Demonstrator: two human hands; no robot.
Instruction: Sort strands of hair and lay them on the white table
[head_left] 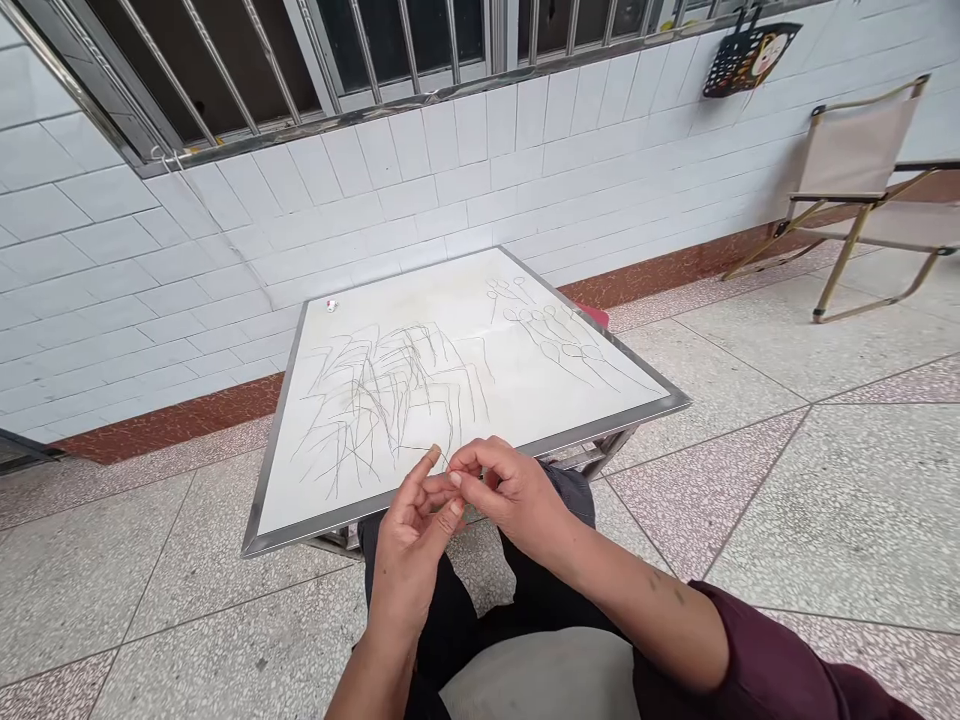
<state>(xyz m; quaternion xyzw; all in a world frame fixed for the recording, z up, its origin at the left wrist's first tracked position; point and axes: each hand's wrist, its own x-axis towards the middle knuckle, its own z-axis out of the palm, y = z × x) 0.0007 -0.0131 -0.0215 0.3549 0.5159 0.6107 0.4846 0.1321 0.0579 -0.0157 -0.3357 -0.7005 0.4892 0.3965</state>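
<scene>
My left hand (411, 535) and my right hand (510, 490) meet fingertip to fingertip over the near edge of the table. The right thumb and index finger pinch a thin wire, mostly hidden by the fingers. Against it press the left thumb and fingertips, while one left finger points up. Beyond the hands lies a loose pile of thin dark wires bent at angles (405, 365). Several wires with looped ends (551, 320) are spread at the table's right side.
The white table (480, 290) has a grey metal rim and stands by a tiled wall (390, 165). A small white and red object (332, 305) lies at its far left corner. A folding chair (862, 190) stands at right; a black basket (750, 60) hangs from the window bars.
</scene>
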